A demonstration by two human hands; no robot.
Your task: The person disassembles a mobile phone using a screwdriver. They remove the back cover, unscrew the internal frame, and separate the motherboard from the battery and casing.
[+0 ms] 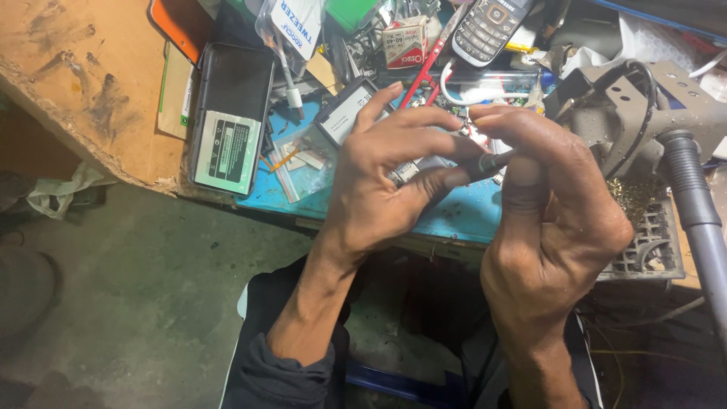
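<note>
Two bare hands are seen over a blue mat (462, 216) on the cluttered worktop (91, 91). A small dark circuit board (415, 168) is cradled in the left hand (379, 189), its grip curled around the board's edges. A thin dark tool (488, 163), cylindrical and matte, is pinched in the right hand (553, 220), tip laid against the board. Nearby: a flat battery-backed phone (227, 121), a grey keypad phone (488, 26), clear plastic bags (303, 159), and a grey ribbed hose (700, 220) at right.
</note>
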